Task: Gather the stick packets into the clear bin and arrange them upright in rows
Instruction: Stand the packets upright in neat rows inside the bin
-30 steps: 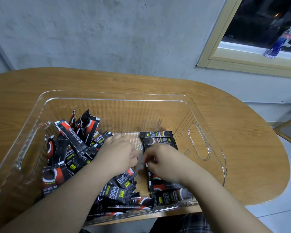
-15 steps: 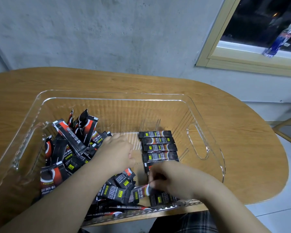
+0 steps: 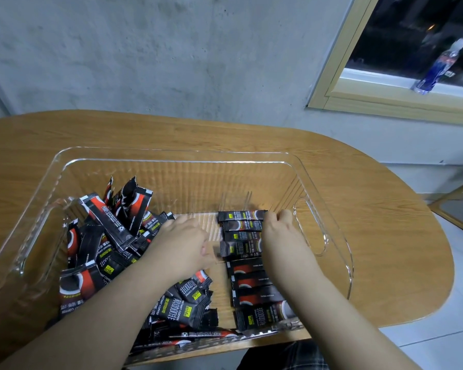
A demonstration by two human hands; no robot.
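A clear bin [image 3: 321, 182] sits on the wooden table [image 3: 385, 236]. Several black-and-red stick packets lie in a loose pile [image 3: 112, 236] filling its left half. On the right, a row of packets [image 3: 241, 237] lies side by side, running from the far wall to the near wall. My left hand [image 3: 182, 244] lies between pile and row, its fingertips touching the left end of a packet in the row. Over the row's far right ends rests my right hand [image 3: 277, 232], fingers bent down against them; the fingertips are hidden.
The bin has cut-out handles in its left and right walls [image 3: 309, 225]. A concrete wall stands behind the table. A window sill at the upper right holds a plastic bottle [image 3: 436, 68]. Part of a wooden chair frame [image 3: 455, 193] shows at the right.
My right hand moved from the near end of the row up to its far right side. My left hand shifted right to the row's left edge. More packets now lie in the row.
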